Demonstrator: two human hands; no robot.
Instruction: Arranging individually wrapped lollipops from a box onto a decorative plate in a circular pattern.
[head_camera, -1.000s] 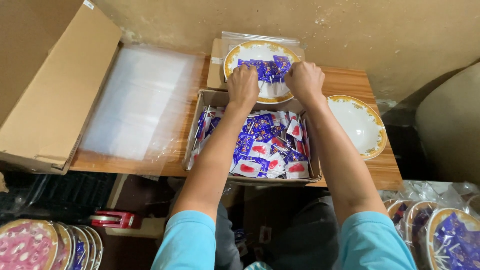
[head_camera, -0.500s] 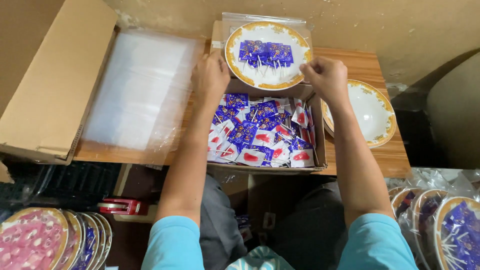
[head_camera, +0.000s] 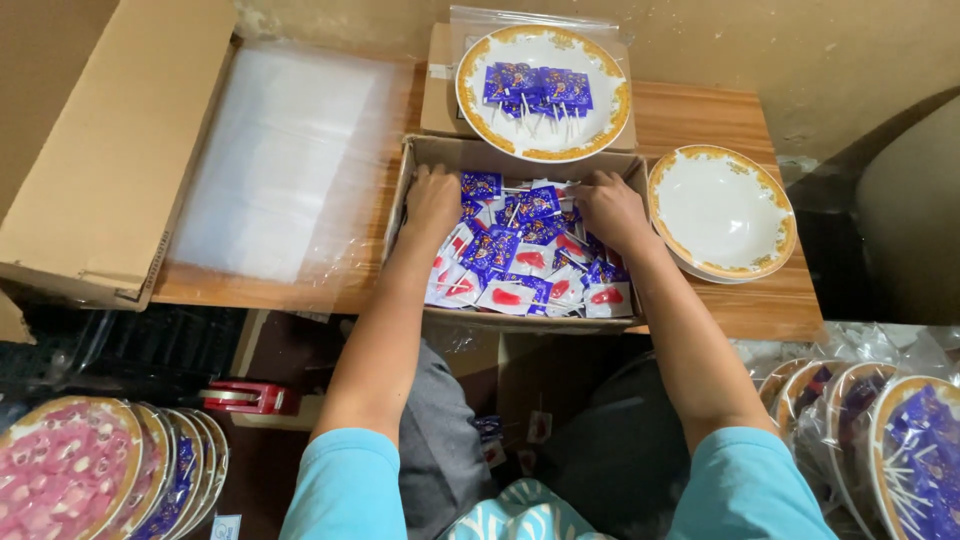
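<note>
An open cardboard box (head_camera: 520, 158) on the wooden table holds several small blue and white wrapped lollipops (head_camera: 520, 262). My left hand (head_camera: 432, 198) rests on the sweets at the box's left side, fingers curled into the pile. My right hand (head_camera: 607, 208) digs into the pile at the right side. Whether either hand grips sweets is hidden. Behind the box, a white gold-rimmed plate (head_camera: 545, 130) carries a small heap of the blue lollipops (head_camera: 535, 92), standing on a flat box inside a clear bag.
An empty stack of gold-rimmed plates (head_camera: 722, 210) sits right of the box. Clear plastic bags (head_camera: 275, 160) lie left, beside a large open carton (head_camera: 100, 160). Bagged filled plates stand at lower left (head_camera: 90, 470) and lower right (head_camera: 890, 440). A red tape dispenser (head_camera: 245, 398) lies below.
Both hands have come back from the filled plate at the rear and gone down into the box of sweets. The plate now holds a heap of lollipops.
</note>
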